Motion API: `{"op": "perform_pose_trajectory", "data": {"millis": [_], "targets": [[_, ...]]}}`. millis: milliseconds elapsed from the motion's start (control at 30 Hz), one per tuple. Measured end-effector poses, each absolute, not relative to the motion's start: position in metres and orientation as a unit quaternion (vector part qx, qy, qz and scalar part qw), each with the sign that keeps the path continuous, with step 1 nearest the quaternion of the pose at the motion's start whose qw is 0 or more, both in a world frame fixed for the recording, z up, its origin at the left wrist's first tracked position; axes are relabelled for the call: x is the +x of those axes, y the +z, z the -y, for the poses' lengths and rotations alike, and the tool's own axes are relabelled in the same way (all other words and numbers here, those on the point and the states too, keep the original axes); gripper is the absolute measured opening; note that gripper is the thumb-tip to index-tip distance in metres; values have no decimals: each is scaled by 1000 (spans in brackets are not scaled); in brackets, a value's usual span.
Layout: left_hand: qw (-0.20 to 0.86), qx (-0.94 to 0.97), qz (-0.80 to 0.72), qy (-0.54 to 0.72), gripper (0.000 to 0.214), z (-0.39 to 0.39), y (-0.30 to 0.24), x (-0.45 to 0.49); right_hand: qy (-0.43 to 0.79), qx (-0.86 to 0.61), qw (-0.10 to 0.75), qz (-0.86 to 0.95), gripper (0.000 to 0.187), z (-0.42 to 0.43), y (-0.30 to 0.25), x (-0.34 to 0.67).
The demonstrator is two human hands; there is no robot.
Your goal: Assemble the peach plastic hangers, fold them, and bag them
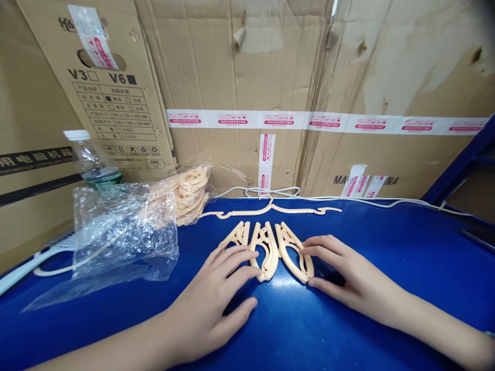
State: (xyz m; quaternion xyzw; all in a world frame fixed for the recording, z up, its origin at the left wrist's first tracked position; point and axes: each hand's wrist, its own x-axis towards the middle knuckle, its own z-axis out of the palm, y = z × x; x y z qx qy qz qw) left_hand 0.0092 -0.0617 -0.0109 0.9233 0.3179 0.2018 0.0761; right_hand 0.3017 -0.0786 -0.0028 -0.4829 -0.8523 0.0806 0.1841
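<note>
Three folded cream plastic travel hangers lie side by side on the blue table. My left hand (216, 296) is spread out, thumb apart, partly covering the left folded hanger (236, 234). Two of its fingertips reach the left edge of the middle folded hanger (273, 252). My right hand (350, 270) touches the right edge of the right folded hanger (296, 252); its thumb is near the lower tip and its fingers higher up, apart from each other. Behind them an unfolded hanger (288, 208) lies flat with its hook pointing away.
At left, a clear plastic bag (154, 257) lies beside a stack of wrapped cream hangers (189, 193). A water bottle (96, 165) stands behind it. Tall cardboard (240, 67) lines the back, with a white cable (367, 201) along its foot. A dark flat object (479, 239) sits far right.
</note>
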Motion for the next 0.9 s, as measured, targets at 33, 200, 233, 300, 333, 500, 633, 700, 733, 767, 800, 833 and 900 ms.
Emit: {"op": "perform_pose_trajectory", "data": {"millis": [33,200,233,300,333,500,633,700,733,767,800,833,900], "targets": [[78,923,-319,203,31,62,-11,9,84,-484,183,852,29,79,-3,302],[81,920,-316,219,31,61,-12,9,96,-484,169,853,25,79,0,300],[81,919,-316,220,31,61,-12,9,97,-480,167,855,24,79,0,299],[84,920,-314,219,31,60,-12,8,102,-470,171,860,23,79,1,299],[86,920,-313,218,32,60,-12,8,106,-466,176,861,24,80,0,299],[90,918,-313,226,34,59,-13,8,135,-469,225,844,24,80,-3,302],[97,916,-315,229,33,60,-13,8,142,-499,268,812,27,74,-5,311],[102,914,-317,230,32,60,-13,8,125,-519,281,797,29,67,-7,319],[104,914,-318,232,32,60,-14,8,111,-527,285,793,30,63,-7,324],[107,913,-318,233,32,60,-14,8,93,-533,288,790,31,57,-8,329],[109,912,-319,234,31,60,-14,8,70,-537,289,789,32,51,-8,335],[111,911,-319,235,31,60,-15,8,44,-539,289,790,32,44,-9,341],[112,910,-319,239,30,59,-15,8,-9,-537,283,794,34,30,-11,352]]}}
